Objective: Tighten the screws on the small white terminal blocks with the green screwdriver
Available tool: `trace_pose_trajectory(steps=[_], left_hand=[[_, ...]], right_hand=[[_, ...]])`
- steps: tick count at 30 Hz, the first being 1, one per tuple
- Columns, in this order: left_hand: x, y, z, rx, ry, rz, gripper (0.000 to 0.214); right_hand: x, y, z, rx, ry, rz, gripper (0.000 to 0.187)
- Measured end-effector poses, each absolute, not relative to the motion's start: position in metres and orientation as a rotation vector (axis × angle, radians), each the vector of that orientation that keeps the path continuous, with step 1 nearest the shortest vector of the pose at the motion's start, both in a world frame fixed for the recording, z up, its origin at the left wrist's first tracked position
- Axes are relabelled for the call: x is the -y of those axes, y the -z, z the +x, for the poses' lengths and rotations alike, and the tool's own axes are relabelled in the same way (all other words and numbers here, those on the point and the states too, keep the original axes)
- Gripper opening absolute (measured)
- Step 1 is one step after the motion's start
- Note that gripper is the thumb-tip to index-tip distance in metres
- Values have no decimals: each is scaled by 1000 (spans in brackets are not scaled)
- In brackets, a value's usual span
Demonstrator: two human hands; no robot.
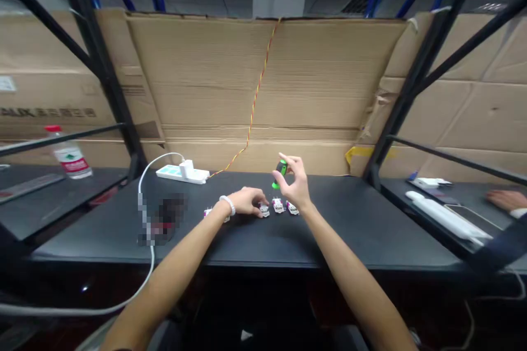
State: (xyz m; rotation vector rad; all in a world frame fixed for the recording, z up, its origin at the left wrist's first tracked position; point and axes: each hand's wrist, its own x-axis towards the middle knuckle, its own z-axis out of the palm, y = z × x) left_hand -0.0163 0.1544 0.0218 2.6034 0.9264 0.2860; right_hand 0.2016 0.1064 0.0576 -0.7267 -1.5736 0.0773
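My right hand (294,181) is raised above the dark bench top (354,225), pinching a small green-and-black object (280,174) between thumb and fingers. My left hand (247,201), with a white bead bracelet (227,205) on its wrist, lies low with its fingertips on or just behind a small white module with pink parts (264,209). Two similar modules (278,205) (292,208) stand in a row to its right, below my right hand. Another one (209,212) is partly hidden beneath my left wrist.
A white power strip (181,174) with a plug sits at the back of the bench, its white cable (142,192) running forward. A pixelated object (162,219) lies left of my arms. Cardboard (247,77) forms the back wall, and a co-worker's hand (502,200) rests on the right bench.
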Motion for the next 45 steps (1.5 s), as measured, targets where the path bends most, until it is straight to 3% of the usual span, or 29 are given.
trace_pose_trajectory(steps=[45], left_hand=[[-153,-25,-15,-931,-260,2607,43]], right_hand=[[-105,-58,203,1593,-101,-774,52]])
